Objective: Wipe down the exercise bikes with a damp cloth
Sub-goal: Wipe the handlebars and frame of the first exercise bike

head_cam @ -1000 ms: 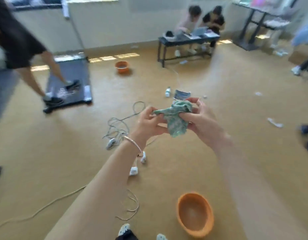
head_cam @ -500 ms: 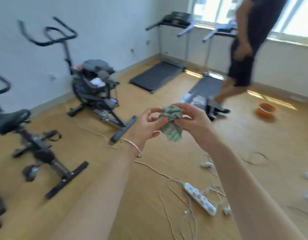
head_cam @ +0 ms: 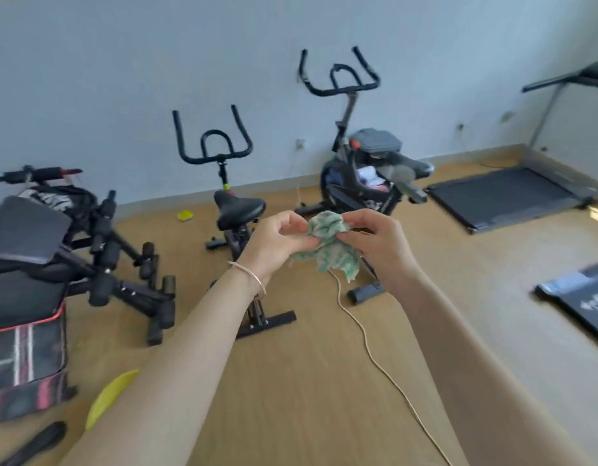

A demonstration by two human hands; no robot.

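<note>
Green cloth [head_cam: 331,253] is hanging crumpled in mid-air between both hands, in front of the person and above the wooden floor [head_cam: 307,381], not touching either bike. The left hand [head_cam: 274,242] is pinching its upper left edge between thumb and curled fingers, and the right hand [head_cam: 381,243] is gripping the upper right edge the same way, so the fabric is bunching at the top and drooping below. A thin bracelet [head_cam: 248,279] is sitting on the left wrist. Beyond the hands, a black exercise bike [head_cam: 238,208] is standing with its saddle showing just past the left hand, and a second exercise bike [head_cam: 358,183] is standing to its right, closer to the pale wall [head_cam: 122,79]. A light cord [head_cam: 368,344] is trailing across the floor beneath the cloth. A treadmill [head_cam: 502,196] is lying at the far right, and a padded bench [head_cam: 25,230] is sitting at the left.
</note>
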